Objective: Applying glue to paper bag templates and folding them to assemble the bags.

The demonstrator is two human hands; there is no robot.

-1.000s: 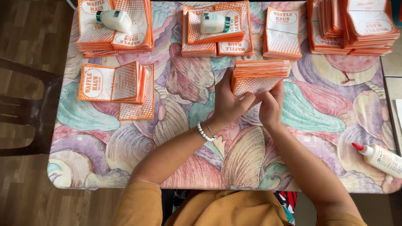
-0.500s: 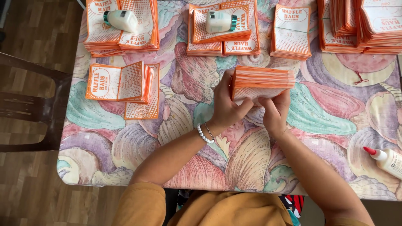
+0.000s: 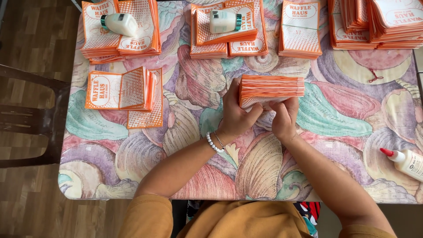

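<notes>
Both my hands hold a thick stack of orange-and-white paper sleeves (image 3: 272,88) above the middle of the table. My left hand (image 3: 235,114) grips the stack's left end, thumb underneath; a white bead bracelet circles that wrist. My right hand (image 3: 285,119) pinches the stack's lower edge from below, fingers curled against the paper. The stack is seen edge-on, its orange edges lined up in layers.
The table wears a pastel seashell-patterned cloth (image 3: 185,145). More sleeve piles lie along the far edge, two weighted by white glue bottles (image 3: 121,23) (image 3: 224,21). A partly folded pile (image 3: 121,92) sits at left. A red-capped glue bottle (image 3: 405,162) lies at right. A dark chair (image 3: 31,119) stands left.
The stack has been lifted and turned more edge-on between my hands. The view has shifted, so the table sits slightly lower and further right in the picture.
</notes>
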